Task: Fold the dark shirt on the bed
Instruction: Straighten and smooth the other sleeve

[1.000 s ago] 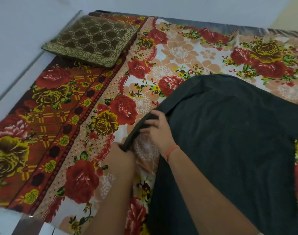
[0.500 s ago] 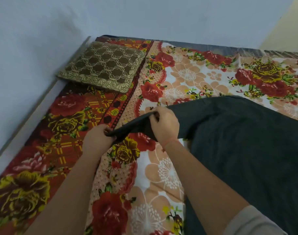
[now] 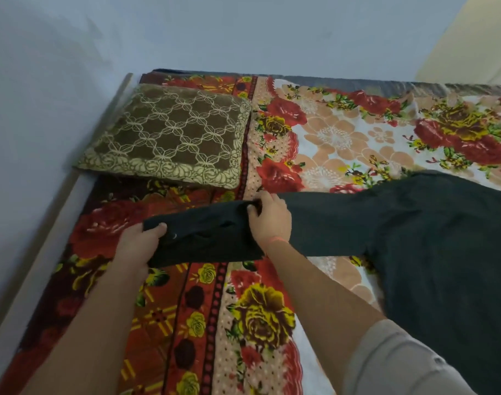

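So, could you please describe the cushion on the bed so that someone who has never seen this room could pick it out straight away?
Start at the floral bedspread and go to its far left corner, by the wall. The cushion lies flat there, beyond the dark shirt's sleeve. It is the only brown piece, with a pale gold lattice and a scrolled border instead of red and yellow roses.

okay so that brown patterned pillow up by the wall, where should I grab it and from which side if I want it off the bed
Take the brown pillow by its near right corner, coming from the open side of the bed. It lies flat, its left edge is close to the wall, and that corner's bordered edge looks free to pinch. Both hands are busy on the dark shirt.
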